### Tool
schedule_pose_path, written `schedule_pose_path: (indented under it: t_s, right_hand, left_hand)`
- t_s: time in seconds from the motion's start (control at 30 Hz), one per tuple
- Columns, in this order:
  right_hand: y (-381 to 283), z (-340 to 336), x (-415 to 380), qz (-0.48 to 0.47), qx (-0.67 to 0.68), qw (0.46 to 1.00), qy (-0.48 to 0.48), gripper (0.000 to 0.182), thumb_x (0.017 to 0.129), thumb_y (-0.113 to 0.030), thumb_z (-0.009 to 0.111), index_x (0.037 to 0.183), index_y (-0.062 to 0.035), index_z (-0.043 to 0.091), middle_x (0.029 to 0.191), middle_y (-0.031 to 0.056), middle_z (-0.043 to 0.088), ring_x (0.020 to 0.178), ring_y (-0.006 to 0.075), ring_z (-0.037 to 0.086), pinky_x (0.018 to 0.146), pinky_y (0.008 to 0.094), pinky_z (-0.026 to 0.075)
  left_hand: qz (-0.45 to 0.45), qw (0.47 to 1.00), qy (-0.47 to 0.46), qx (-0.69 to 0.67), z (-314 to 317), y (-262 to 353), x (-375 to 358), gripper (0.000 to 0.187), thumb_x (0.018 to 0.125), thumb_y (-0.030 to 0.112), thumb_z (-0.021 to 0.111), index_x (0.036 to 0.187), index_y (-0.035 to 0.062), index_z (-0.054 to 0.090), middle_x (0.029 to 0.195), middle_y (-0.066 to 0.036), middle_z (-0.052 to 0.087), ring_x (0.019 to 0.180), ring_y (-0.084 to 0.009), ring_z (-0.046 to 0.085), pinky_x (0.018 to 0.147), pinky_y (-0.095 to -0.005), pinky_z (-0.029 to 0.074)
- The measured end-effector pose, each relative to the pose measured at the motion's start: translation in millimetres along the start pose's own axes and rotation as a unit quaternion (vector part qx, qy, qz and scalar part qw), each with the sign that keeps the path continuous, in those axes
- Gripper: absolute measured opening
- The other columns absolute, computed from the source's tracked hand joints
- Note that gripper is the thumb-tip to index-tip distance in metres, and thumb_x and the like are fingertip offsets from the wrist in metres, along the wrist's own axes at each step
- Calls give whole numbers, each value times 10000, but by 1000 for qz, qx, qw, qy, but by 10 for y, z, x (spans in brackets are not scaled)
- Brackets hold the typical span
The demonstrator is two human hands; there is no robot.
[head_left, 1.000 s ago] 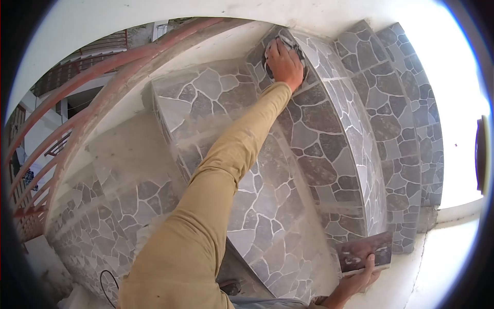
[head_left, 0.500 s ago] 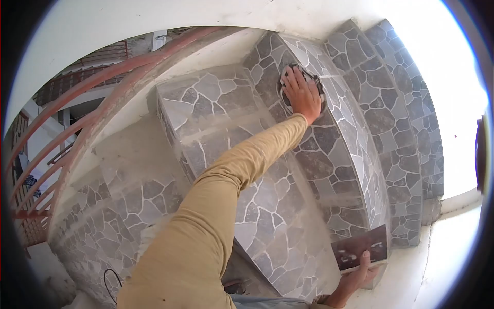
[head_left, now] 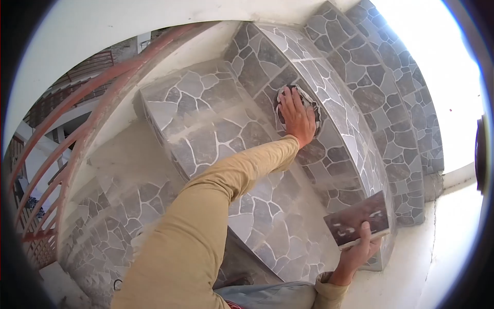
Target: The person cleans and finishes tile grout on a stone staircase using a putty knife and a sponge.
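My left hand [head_left: 300, 119] lies over a crumpled dark and whitish cloth [head_left: 280, 114], fingers pressed on it. The cloth sits against the stone-patterned face of a stair step [head_left: 314, 149], its edges showing around my fingers. At the lower right, my right hand [head_left: 357, 252] grips a flat rectangular dark reddish-brown plate [head_left: 357, 219] with pale smears and a light lower edge. My thumb rests on the plate's face; the other fingers are partly hidden. The plate is tilted, near the right end of the steps.
More stone-patterned steps [head_left: 381, 87] rise toward the upper right. Lower treads [head_left: 206, 134] lie to the left, with dusty, pale patches. A reddish metal railing [head_left: 98, 110] curves along the left. White walls [head_left: 118, 15] border the stairs; my bent leg [head_left: 272, 296] shows at the bottom.
My left hand and the cloth have moved down along the step face. My right hand and the plate have shifted up slightly. The whole view has also shifted a little.
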State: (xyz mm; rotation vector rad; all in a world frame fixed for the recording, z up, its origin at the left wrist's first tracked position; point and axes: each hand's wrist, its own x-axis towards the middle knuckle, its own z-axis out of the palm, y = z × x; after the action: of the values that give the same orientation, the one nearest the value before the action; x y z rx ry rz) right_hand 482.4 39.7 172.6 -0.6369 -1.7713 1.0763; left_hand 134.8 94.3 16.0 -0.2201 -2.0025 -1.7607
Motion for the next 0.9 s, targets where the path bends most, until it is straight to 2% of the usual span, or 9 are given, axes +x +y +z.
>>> schedule_pose_path:
  t_s: [0.1,0.17,0.23,0.3,0.37,0.5,0.67,0.73,0.9]
  right_hand:
    - [65,-137,-9,-27,-36,998,-37,366,948,-94,648,1256,94,581,1137,145,665,998,198,645,873,330,525]
    - [-21,-248,-47,-9,-18,1000,-14,379,954,-96,639,1267,105,573,1167,160,660,1019,211,649,908,332,524]
    - [-48,-498,-56,24,-13,999,29,377,955,-94,633,1268,107,572,1169,162,659,1018,217,651,909,341,528]
    - [-106,-696,-56,38,1,996,80,367,959,-85,620,1266,111,570,1162,161,657,1019,233,655,909,362,536]
    - [-174,-797,-69,47,7,994,97,366,962,-85,616,1268,111,570,1163,160,658,1027,235,654,912,359,534]
    - [-185,-898,-143,39,62,995,65,361,960,-72,611,1272,106,575,1168,155,663,1049,232,651,927,348,526]
    - [-128,-636,-113,-32,107,993,24,325,955,-81,622,1234,84,596,1136,140,668,978,192,670,861,319,546]
    - [-54,-549,-43,-12,136,991,7,325,950,-80,631,1230,81,596,1120,131,669,957,190,669,852,315,545]
    - [20,-734,-178,19,3,999,-48,368,938,-74,653,1267,67,568,1167,115,647,1048,180,629,939,329,501]
  left_hand:
    - [-19,999,22,19,77,-288,484,767,1009,264,526,1600,-65,163,1660,-321,131,1527,-524,124,1209,-647,138]
    - [-173,979,100,35,73,-783,1329,743,1010,337,495,1582,-57,232,1628,-304,251,1504,-467,259,1191,-604,255]
    - [-224,973,12,-58,-127,-1666,2167,718,1037,380,433,1539,-109,277,1576,-331,326,1470,-438,340,1199,-484,316]
    - [-244,938,-55,-238,-664,-1378,2101,668,1043,383,439,1456,-141,404,1466,-309,495,1288,-432,554,1098,-473,438]
    - [-250,908,-32,-334,-536,-1191,1804,692,1041,410,440,1465,-136,403,1479,-320,476,1321,-444,520,1120,-477,412]
    - [-114,976,187,-17,399,-1040,488,689,1060,371,414,1527,-124,306,1564,-384,300,1449,-520,314,1217,-546,240]
    - [-189,976,18,-107,400,340,-1317,681,1059,269,373,1547,-160,167,1606,-402,113,1511,-533,133,1251,-561,135]
    - [-118,989,1,-92,575,502,-1968,680,1041,233,421,1545,-156,180,1620,-382,106,1519,-524,116,1256,-557,120]
    - [-70,988,43,-129,407,97,-1338,673,1043,246,467,1562,-105,221,1636,-337,151,1532,-489,136,1263,-541,127]
